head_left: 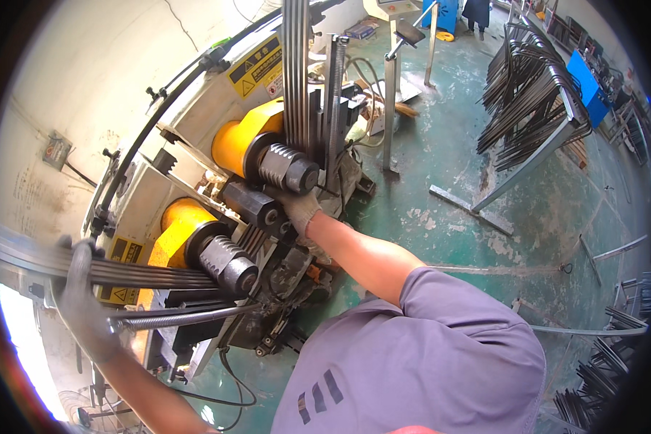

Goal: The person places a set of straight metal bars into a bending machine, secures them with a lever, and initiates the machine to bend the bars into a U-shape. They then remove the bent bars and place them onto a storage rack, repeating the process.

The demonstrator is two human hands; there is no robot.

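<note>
My left hand [88, 311], in a grey glove, reaches across a bundle of long steel bars [152, 275] at the left, its fingers stretched upward against them and somewhat blurred. Those bars run to the lower threaded roller [228, 266] of a bending machine. My right hand [298, 208], gloved too, is at the middle of the machine, close beside a dark hexagonal block [252, 205] and under the upper threaded roller [289, 168]; its fingertips are hidden there. A second stretch of parallel bars [296, 72] rises behind the upper roller.
Yellow housings [239, 137] carry the rollers. A long spring [333, 101] stands by the upper bars, and a threaded rod [188, 317] juts out below the left bars. Bent bars hang on a metal rack [535, 159] at the right; more lie lower right. A person [476, 14] stands far off.
</note>
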